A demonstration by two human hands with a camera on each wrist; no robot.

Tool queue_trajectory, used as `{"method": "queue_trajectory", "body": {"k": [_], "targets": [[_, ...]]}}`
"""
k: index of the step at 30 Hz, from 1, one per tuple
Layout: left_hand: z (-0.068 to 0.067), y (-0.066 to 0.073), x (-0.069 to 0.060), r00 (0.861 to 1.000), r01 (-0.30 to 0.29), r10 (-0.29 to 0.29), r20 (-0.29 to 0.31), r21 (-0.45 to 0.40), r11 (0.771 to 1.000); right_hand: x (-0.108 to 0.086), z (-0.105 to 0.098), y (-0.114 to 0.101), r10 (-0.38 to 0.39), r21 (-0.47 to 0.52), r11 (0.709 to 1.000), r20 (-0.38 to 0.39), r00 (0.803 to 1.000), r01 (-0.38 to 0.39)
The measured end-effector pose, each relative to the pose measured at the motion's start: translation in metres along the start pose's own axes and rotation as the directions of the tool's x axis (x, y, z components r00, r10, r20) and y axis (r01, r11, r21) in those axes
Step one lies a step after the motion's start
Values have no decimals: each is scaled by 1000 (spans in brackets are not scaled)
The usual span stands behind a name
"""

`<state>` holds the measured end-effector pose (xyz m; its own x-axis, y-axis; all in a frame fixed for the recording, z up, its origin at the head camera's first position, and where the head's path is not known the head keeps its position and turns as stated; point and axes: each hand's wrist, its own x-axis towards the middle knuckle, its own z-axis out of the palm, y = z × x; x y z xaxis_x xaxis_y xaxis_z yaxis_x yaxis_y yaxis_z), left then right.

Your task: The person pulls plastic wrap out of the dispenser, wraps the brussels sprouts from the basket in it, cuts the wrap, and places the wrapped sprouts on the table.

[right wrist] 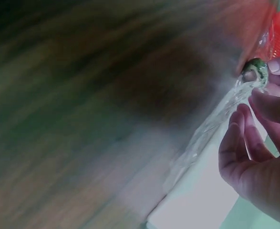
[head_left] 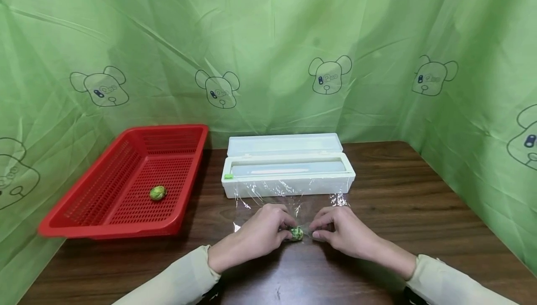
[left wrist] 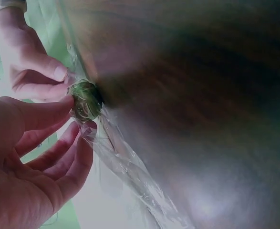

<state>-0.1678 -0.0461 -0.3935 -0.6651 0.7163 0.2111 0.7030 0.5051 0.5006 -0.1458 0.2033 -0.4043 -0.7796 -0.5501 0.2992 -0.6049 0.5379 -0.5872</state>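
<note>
A small Brussels sprout (head_left: 297,233) with clear cling film around it is low over the table, between the two hands. My left hand (head_left: 262,230) pinches it from the left, thumb and fingertips on its wrapped side. Close on the other side, my right hand (head_left: 346,231) pinches a bit of film between thumb and forefinger. In the left wrist view the sprout (left wrist: 86,101) shows through the film, and a crumpled strip of cling film (left wrist: 140,179) trails off from it. The film runs back toward a white dispenser box (head_left: 289,187) with its lid raised.
Inside the box lies a film roll (head_left: 289,169); a green slider (head_left: 228,176) sits at its front left corner. To the left stands a red plastic basket (head_left: 176,223) with another Brussels sprout (head_left: 158,193) in it. Green cloth (head_left: 268,25) surrounds the wooden table (head_left: 419,193).
</note>
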Motion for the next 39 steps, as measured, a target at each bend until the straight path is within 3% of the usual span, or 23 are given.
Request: {"method": "queue_trajectory", "body": {"k": [8, 17, 25, 39], "targets": [[0, -2, 0, 1000, 17, -18, -17, -47, 999, 11, 10, -9, 24, 38, 999, -15, 1000, -23], [-6, 3, -8, 998, 37, -35, -58, 33, 999, 14, 15, -8, 68, 78, 995, -4, 998, -68], [-2, 3, -6, 998, 55, -56, -27, -49, 997, 13, 16, -7, 89, 84, 993, -8, 996, -88], [1, -1, -1, 997, 68, -69, -28, -44, 997, 17, 20, -8, 92, 111, 990, -22, 996, -89]]}}
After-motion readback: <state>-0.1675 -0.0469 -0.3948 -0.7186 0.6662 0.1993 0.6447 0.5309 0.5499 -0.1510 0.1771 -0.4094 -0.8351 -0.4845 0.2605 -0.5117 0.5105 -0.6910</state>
